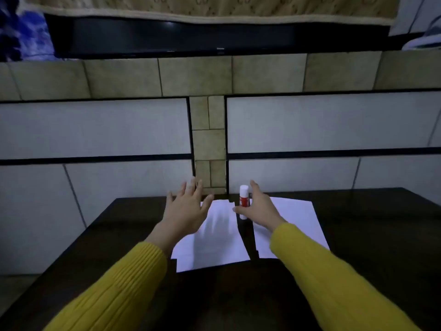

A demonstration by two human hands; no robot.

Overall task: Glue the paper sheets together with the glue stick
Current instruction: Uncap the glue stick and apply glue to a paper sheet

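A red-and-white glue stick [244, 202] stands upright near the table's [358, 235] far edge, between two paper sheets [214, 235], the right hand [259, 206] curling around it while the left hand [188, 206] hovers open, fingers spread.

Can't really tell if the right hand [259, 206] is actually gripping the white glue stick with the red label [244, 201] or just touching it; its fingers are tucked behind the tube. That hand and its yellow ribbed sleeve [334, 273] cover a chunk of the right white paper sheet [298, 216]. Label text is way too small to read (just a red blur). The dark wooden table [370, 235] runs off the bottom edge.
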